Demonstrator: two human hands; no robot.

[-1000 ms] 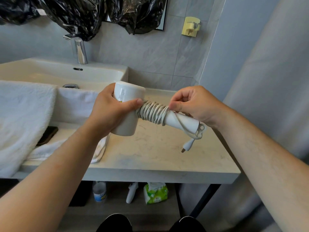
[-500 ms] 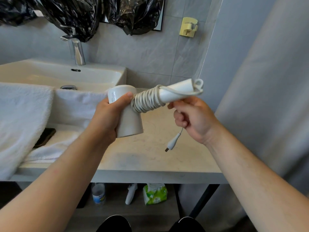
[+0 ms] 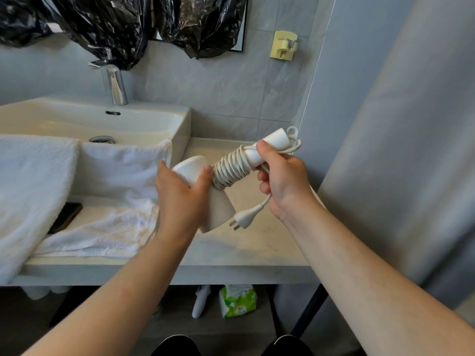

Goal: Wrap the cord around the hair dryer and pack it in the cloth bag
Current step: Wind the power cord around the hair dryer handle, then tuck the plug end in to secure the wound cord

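Note:
I hold a white hair dryer point(image 3: 218, 209) above the countertop. My left hand point(image 3: 181, 196) grips its barrel. The handle points up and to the right, and the white cord point(image 3: 231, 168) is wound around it in several tight turns. My right hand point(image 3: 281, 181) is closed around the handle's outer part and the loose end of the cord. The plug point(image 3: 244, 218) dangles below that hand, close to the barrel's mouth. A small cord loop point(image 3: 293, 131) sticks out past the handle's tip. No cloth bag is visible.
White towels point(image 3: 84, 201) lie on the countertop point(image 3: 257, 247) and over the sink point(image 3: 133, 124), partly covering a dark phone point(image 3: 66, 217). A tap point(image 3: 115, 83) stands behind. A curtain point(image 3: 398, 150) hangs at right. Bottles and a green pack point(image 3: 237, 300) sit underneath.
The dryer's handle swung from pointing down-right to up-right. My right hand moved from above the handle to gripping it from below, and the plug now hangs near the barrel.

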